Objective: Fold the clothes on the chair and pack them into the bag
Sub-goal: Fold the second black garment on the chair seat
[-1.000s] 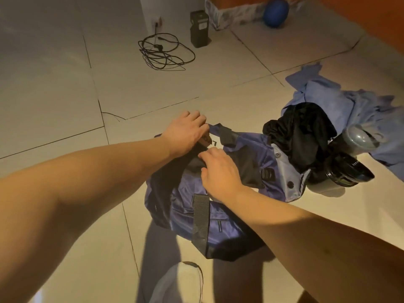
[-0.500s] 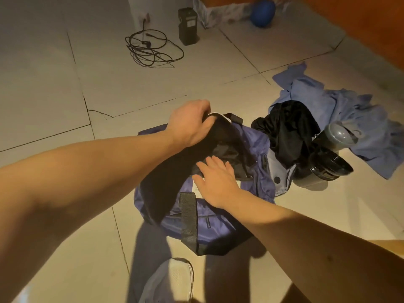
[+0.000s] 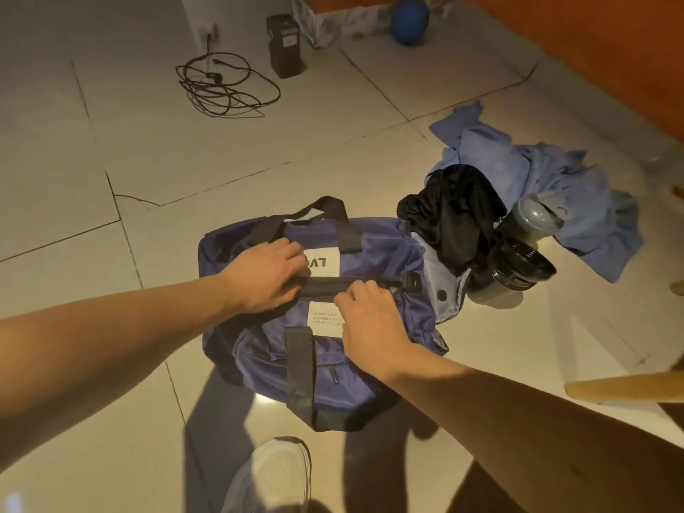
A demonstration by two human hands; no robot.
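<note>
Two hands met atop the blue duffel bag (image 3: pixel 374 253)
Curled fingers of the left hand (image 3: pixel 264 277) gripped its black zipper strip (image 3: pixel 325 285); fingers of the right hand (image 3: pixel 372 323) pinched the strip just beside.

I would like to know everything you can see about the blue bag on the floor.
The blue bag is a soft duffel of shiny, nylon-like cloth with black webbing handles, a black zip strip along its top and white printed labels. It lies slumped on the tiled floor. The left hand and the right hand both grip the zip strip. A black garment lies against one end.
</note>
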